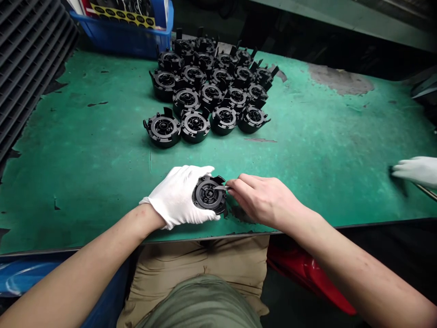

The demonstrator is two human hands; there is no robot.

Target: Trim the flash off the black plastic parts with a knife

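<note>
My left hand (179, 196), in a white glove, is wrapped round a black round plastic housing (209, 193) near the table's front edge. The housing's ringed, ribbed face points up towards me, and tabs stick out from its rim. Bare, my right hand (262, 198) pinches a small knife-like tool with a thin grey blade (220, 187). The blade reaches over the right part of the housing's face; whether its tip touches the plastic I cannot tell. Most of the tool is hidden in my fingers.
Several similar black housings (194, 125) stand in close rows on the green table (112, 150). Behind them is a blue bin (119, 38). Black ribbed trays (30, 59) rise at the left. Another person's white-gloved hand (416, 171) is at the right edge, beside a blurred dark object.
</note>
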